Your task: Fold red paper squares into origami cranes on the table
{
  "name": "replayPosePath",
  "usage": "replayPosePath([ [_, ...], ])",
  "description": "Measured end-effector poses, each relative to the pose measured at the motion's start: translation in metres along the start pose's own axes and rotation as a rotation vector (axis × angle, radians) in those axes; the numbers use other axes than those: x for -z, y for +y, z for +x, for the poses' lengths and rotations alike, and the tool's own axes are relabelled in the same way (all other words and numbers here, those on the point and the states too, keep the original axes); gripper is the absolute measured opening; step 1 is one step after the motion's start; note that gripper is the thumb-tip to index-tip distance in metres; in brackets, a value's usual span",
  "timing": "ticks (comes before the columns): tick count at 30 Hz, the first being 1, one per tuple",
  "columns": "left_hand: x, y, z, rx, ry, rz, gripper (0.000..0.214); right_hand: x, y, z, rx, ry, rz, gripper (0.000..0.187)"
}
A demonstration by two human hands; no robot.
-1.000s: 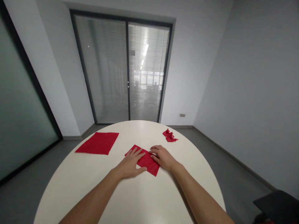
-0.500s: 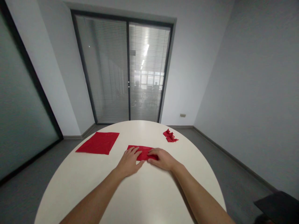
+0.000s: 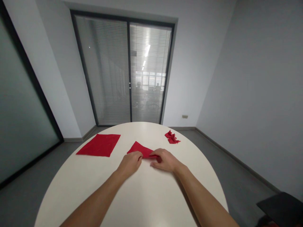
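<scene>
A folded red sheet, paper or cloth, lies in front of me with its left part angled up to a point at the back. My left hand is closed, thumb and fingers pinching the sheet's near left edge. Around the sheet's right end curl the fingers of my right hand; its thumb sits a little lower, near the tabletop. Both hands hide parts of the sheet's front edge, so the fold there is only partly visible.
A larger flat red sheet lies at the left of the round white table. Small pointed red folded pieces rest at the back right. Beyond stand glass doors with blinds; a black object is at lower right.
My left hand has gone from lying spread on the red sheet to pinching its near edge. The sheet's left part has turned, its corner now pointing backward. My right hand has barely moved.
</scene>
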State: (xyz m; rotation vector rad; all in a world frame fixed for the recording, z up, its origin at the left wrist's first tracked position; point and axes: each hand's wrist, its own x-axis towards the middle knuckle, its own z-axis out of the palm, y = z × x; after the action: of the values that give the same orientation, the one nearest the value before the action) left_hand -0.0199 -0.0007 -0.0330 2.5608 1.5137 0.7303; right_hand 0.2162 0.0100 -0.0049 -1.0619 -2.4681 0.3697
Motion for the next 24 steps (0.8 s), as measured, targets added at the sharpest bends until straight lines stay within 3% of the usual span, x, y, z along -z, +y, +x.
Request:
replayPosePath([
  [5,0.0,-0.002,-0.002,0.094,0.048,-0.088,0.014,-0.004,0.014,-0.003,-0.105,0.07,0.054,0.026],
  [12,0.0,-0.002,-0.002,0.086,0.077,-0.158,0.011,-0.011,0.022,-0.002,-0.133,0.108,0.273,0.022],
  [19,-0.009,-0.006,0.002,0.102,0.12,-0.443,0.012,-0.014,0.018,0.002,-0.086,0.2,0.524,0.032],
  [24,-0.012,-0.006,0.003,0.12,0.127,-0.555,0.015,-0.02,0.024,0.004,-0.115,0.18,0.509,0.03],
])
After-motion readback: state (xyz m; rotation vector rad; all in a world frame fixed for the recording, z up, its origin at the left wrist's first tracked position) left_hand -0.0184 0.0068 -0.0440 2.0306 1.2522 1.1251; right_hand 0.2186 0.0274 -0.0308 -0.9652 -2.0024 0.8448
